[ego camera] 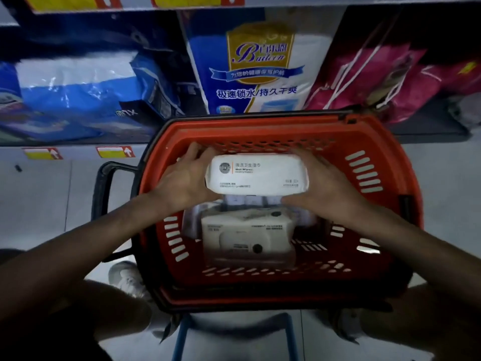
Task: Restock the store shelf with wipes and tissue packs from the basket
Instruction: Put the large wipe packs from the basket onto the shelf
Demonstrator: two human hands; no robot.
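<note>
Wipes pack [256,175]: white, flat, label up, long side across the view. Held level above the far half of the basket [364,173], clear of the goods below.

Left hand [187,178] grips its left end, fingers curled over the far edge, thumb along the near edge. Right hand [322,188] grips the right end the same way, fingers wrapped over the far corner, thumb tucked under the near edge. Both palms face inward with the wipes pack between them. Forearms bare, reaching forward from the lower corners and converging on the pack; wrists roughly straight.

Inside the basket, below the pack: a white tissue pack [247,230] lying flat toward the near side, with a round dark mark on its face. More pale packs [250,201] lie beneath and behind it, blurred, count unclear. Basket is red slotted plastic with black trim. A black handle [102,201] hangs out to the left. A blue frame [182,337] shows beneath the near edge, only partly seen. A light shoe [127,280] is on the floor at near left.

Beyond the basket is the shelf [78,140]. It holds blue-and-white bagged goods [78,92] at left, a tall white-and-blue bag [260,63] with a gold label in the middle, and pink bags [364,74] with white cords at right. Two yellow-and-red price tags [43,153] sit just under the shelf edge. Light dim.
</note>
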